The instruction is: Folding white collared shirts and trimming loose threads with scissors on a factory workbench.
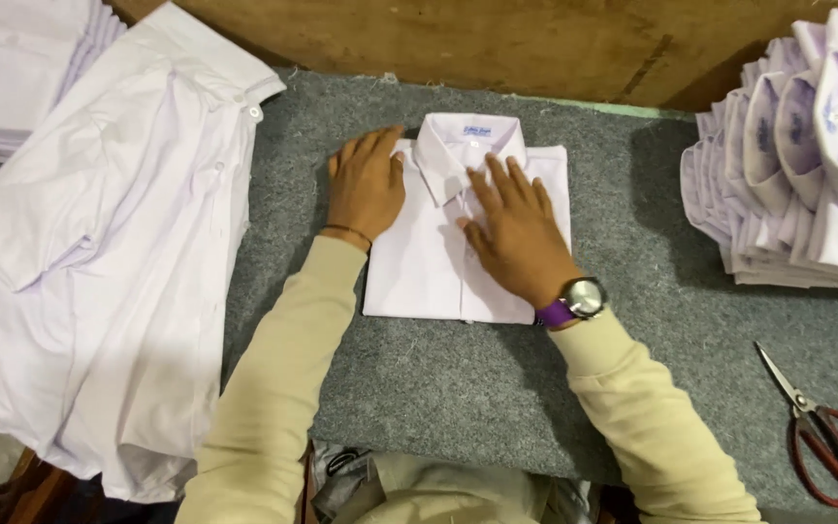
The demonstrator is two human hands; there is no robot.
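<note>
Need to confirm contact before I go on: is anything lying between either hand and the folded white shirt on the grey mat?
Nothing visible. The left hand lies flat on the folded shirt at its left shoulder, and the right hand lies flat on its button placket. The scissors lie apart, at the right.

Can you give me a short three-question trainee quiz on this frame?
1. True or false: both hands lie flat on the folded white shirt.
2. Which hand is closer to the placket below the collar: the left hand or the right hand?
3. What lies on the grey felt mat at the person's lower right? A) scissors B) an iron C) a tape measure

Key
1. True.
2. The right hand; the left rests at the shirt's left shoulder edge.
3. A, red-handled scissors, below the stack of folded shirts.
</note>
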